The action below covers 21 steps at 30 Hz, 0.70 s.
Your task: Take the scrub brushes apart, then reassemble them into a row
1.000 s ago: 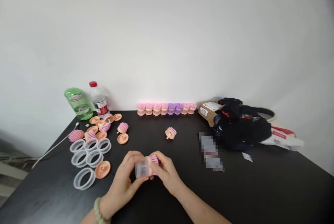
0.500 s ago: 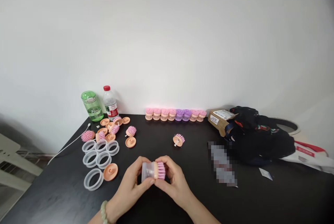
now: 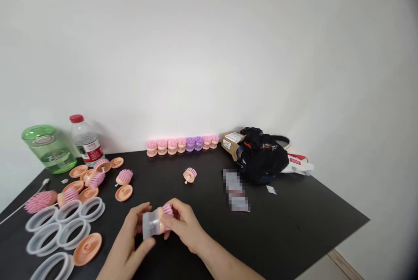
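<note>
My right hand (image 3: pixel 186 223) grips a round scrub brush by its pink bristles (image 3: pixel 167 210) and peach collar. Joined to the collar is a clear plastic cup-shaped body (image 3: pixel 150 224), pointing left. Around this body, my left hand (image 3: pixel 130 236) is spread, thumb below and fingers behind; whether it still touches the plastic is hard to see. A peach disc (image 3: pixel 87 249) and several clear plastic rings (image 3: pixel 73 233) lie left of my left hand. Beyond my hands, a loose brush head (image 3: pixel 190 175) with a small white stem rests tilted on the black table (image 3: pixel 261 236).
Several finished-looking brushes (image 3: pixel 172 146), pink and purple, line the wall. More brush heads (image 3: pixel 124 177) and peach discs (image 3: pixel 124 193) lie at left, near a green bottle (image 3: pixel 54 153) and a red-capped bottle (image 3: pixel 86 140). A cardboard box (image 3: pixel 230 145) and black bag (image 3: pixel 264 162) stand at right.
My view has swung right, so things on the table sit further left. My left hand's fingers have spread from the clear body, while my right hand keeps hold of the brush.
</note>
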Each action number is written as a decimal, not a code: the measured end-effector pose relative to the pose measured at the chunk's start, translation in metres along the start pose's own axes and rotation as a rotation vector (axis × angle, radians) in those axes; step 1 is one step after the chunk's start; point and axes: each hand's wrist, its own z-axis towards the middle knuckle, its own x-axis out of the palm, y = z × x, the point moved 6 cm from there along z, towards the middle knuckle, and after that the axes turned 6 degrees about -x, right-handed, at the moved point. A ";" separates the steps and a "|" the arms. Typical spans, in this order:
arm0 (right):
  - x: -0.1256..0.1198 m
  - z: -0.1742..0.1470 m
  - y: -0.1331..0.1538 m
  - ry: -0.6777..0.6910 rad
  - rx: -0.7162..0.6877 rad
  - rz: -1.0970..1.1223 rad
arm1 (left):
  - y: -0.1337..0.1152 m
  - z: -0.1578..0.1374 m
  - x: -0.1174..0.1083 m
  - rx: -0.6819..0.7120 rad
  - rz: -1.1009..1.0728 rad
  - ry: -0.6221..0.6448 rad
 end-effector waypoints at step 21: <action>-0.005 -0.009 0.037 -0.019 -0.338 -0.456 | 0.008 0.003 -0.003 -0.362 -0.190 0.055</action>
